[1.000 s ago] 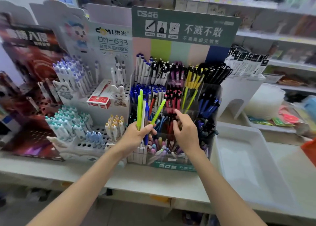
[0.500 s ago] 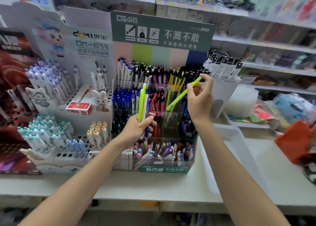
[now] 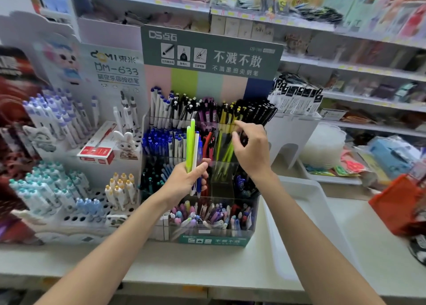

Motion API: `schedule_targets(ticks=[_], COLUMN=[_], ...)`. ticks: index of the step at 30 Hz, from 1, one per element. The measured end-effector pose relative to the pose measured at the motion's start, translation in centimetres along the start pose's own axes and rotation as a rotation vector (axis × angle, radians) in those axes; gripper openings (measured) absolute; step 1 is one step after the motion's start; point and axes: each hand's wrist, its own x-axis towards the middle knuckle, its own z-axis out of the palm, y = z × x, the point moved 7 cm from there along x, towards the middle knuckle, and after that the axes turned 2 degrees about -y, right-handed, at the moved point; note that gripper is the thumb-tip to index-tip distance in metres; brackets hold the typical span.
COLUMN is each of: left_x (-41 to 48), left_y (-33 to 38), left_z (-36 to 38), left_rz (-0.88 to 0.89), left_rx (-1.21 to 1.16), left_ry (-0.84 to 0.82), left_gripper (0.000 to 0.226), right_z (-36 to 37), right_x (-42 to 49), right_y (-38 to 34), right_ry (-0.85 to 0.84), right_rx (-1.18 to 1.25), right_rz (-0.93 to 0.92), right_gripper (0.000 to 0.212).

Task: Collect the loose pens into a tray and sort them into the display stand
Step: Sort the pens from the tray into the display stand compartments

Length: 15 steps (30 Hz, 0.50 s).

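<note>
at the display stand (image 3: pixel 214 240), left hand (image 3: pixel 186 182) grips a bunch of pens (image 3: pixel 190 143) upright; right hand (image 3: pixel 252 150) curls beside the yellow pens (image 3: pixel 222 116), grip unclear; tray (image 3: pixel 311 194) lies just right.

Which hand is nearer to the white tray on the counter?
Right. The right hand is at the display stand, just left of the tray; the left hand, gripping pens, is farther left, before the stand's middle.

Left hand (image 3: pixel 184 180) clenched, right hand (image 3: pixel 251 150) raised, fingers loose
</note>
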Motion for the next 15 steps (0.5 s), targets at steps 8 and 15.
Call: schedule_targets(ticks=[8, 15], left_x=[0.1, -1.5], left_y=[0.4, -0.7], left_z=[0.6, -3.7], left_rz=[0.014, 0.005], left_rx=[0.092, 0.078], left_ry=[0.017, 0.053], left_gripper=[0.018, 0.025], right_z=[1.4, 1.0], right_x=[-1.8, -4.8], right_y=[-2.0, -0.9], right_ry=[-0.106, 0.023], right_rx=[0.448, 0.287], right_rz=[0.199, 0.116], right_gripper=[0.045, 0.042])
